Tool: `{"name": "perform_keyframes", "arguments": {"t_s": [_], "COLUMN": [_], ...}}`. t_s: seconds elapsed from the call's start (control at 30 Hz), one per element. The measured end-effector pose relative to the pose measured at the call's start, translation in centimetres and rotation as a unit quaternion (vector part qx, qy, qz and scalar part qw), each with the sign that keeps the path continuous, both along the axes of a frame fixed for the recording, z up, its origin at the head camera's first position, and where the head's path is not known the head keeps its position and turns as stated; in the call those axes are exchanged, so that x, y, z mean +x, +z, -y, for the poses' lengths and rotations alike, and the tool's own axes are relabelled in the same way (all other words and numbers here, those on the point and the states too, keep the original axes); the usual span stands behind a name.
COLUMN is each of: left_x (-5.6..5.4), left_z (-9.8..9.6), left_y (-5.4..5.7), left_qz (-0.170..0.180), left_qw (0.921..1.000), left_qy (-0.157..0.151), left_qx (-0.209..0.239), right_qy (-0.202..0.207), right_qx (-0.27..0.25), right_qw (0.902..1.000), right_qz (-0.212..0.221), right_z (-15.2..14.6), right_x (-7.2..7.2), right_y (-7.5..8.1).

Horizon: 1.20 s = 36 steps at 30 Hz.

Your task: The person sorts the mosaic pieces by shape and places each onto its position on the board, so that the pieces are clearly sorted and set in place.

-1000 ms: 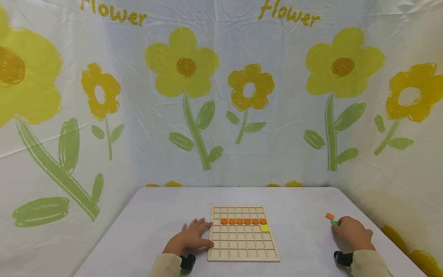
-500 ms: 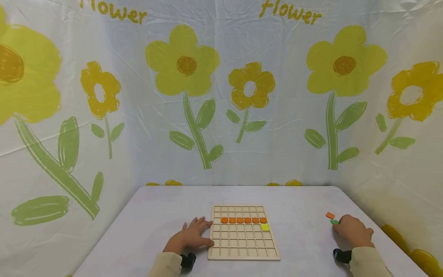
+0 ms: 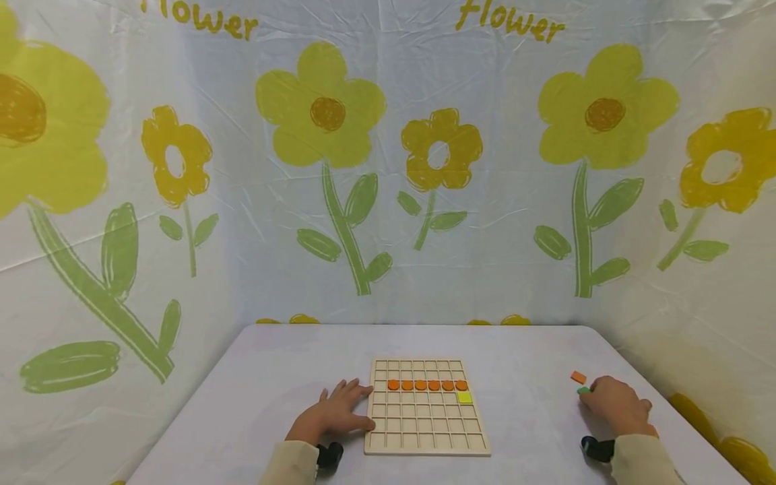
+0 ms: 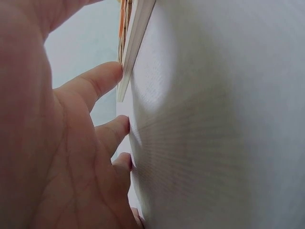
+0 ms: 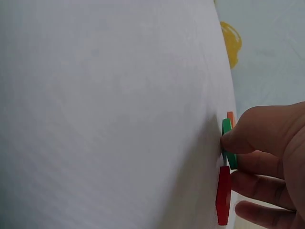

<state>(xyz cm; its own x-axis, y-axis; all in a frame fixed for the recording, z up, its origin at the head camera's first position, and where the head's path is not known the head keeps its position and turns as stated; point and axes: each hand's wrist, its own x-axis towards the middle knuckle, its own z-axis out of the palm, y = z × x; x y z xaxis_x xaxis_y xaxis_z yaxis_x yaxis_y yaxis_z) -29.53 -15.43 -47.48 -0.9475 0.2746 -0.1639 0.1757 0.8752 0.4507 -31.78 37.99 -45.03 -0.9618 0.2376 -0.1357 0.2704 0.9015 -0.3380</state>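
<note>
My left hand [image 3: 336, 413] is spread flat at the left edge of a wooden grid board [image 3: 424, 441], its thumb and a fingertip touching the edge. In the left wrist view the fingers [image 4: 112, 136] are extended and hold nothing. A row of several orange discs [image 3: 420, 386] lies on the board, with a yellow square tile [image 3: 464, 397] below its right end. At the table's right, my right hand [image 3: 617, 405] pinches a flat green tile [image 5: 226, 125] between thumb and finger. Close to it is a red tile [image 5: 223, 195], hidden in the head view.
An orange tile [image 3: 578, 377] lies just beyond the right hand. Another orange piece [image 3: 652, 430] shows partly by the right wrist. A white table [image 3: 521, 357] bears everything, with flower-printed cloth [image 3: 485, 269] around it.
The right hand has shifted slightly left, and the green tile with it. The red tile by the fingertips is now covered; an orange piece shows by the wrist. The left hand stays still.
</note>
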Motion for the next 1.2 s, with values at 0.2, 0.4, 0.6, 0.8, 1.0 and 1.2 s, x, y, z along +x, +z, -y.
{"name": "perform_keyframes", "arguments": {"t_s": [0.2, 0.4, 0.6, 0.8, 1.0, 1.2], "left_x": [0.0, 0.0, 0.1, 0.2, 0.3, 0.4], "left_z": [0.1, 0.2, 0.1, 0.0, -0.1, -0.1], "left_y": [0.1, 0.2, 0.2, 0.2, 0.4, 0.5], "left_qz": [0.002, 0.002, -0.003, -0.007, -0.005, -0.006], "left_qw": [1.0, 1.0, 1.0, 1.0, 1.0, 1.0], "left_qy": [-0.001, -0.004, -0.003, -0.001, 0.0, -0.002], "left_qx": [0.006, 0.008, 0.003, 0.002, 0.002, -0.002], "right_qy": [0.022, 0.043, 0.059, 0.093, 0.109, 0.109], "right_qx": [-0.015, -0.042, -0.073, -0.071, -0.073, -0.082], "right_qw": [0.999, 0.9955, 0.9925, 0.9876, 0.9854, 0.985], "right_qz": [-0.037, -0.073, -0.079, -0.105, -0.108, -0.106], "right_z": [1.2, 3.1, 5.5, 7.7, 9.6, 11.4], "right_x": [0.0, -0.1, 0.1, 0.1, 0.1, 0.3], "right_y": [-0.1, -0.2, 0.6, 1.3, 1.2, 1.1]}}
